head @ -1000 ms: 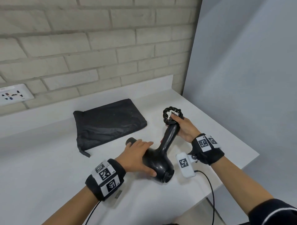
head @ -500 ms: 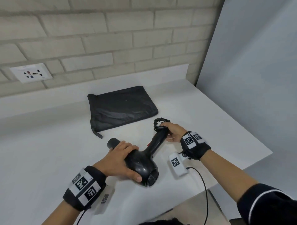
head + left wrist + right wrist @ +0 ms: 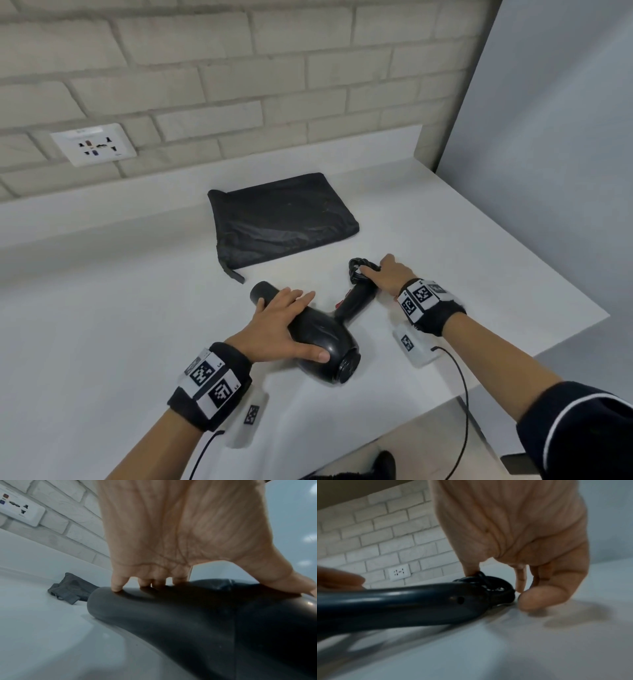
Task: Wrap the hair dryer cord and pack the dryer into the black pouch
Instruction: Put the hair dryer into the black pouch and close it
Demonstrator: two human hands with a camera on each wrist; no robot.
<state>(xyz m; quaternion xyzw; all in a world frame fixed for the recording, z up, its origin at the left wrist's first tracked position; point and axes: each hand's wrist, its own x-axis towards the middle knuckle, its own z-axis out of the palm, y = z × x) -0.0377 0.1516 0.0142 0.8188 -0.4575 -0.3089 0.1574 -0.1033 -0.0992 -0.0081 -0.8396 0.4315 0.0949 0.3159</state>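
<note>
The black hair dryer lies on its side on the white table, nozzle pointing left and handle pointing right. My left hand rests on its barrel with the fingers laid across and the thumb on the rear body. The cord is wound into a small coil at the handle end. My right hand holds that coil, index finger on top and thumb beside it on the table. The black pouch lies flat behind the dryer, apart from both hands; its zip end faces left.
A white wall socket sits in the brick wall at the back left. The table's right edge runs diagonally close to my right wrist, with a grey panel beyond it. Wrist-camera cables hang off the front edge.
The dryer's handle stood raised a second ago; it now lies down flat on the table. My right hand came down with the coil. My left hand stayed on the barrel.
</note>
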